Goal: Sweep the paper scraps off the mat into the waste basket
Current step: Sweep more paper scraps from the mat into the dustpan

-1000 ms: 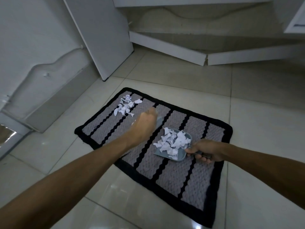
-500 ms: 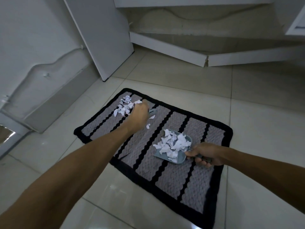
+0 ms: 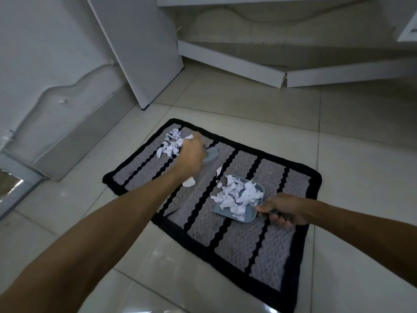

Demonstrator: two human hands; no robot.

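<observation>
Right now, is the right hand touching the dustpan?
Touching. The head view shows the right hand with fingers curled round the handle of the dustpan, which rests on the mat.

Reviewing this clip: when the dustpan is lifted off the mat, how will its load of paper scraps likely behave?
The paper scraps look thin, crumpled and loosely heaped, so they are probably very light and may flutter or slide off. The dustpan looks shallow, with pieces overhanging its open edge, so tilting forward would likely spill them. The right hand grips only the handle, so keeping it level seems wise.
</observation>
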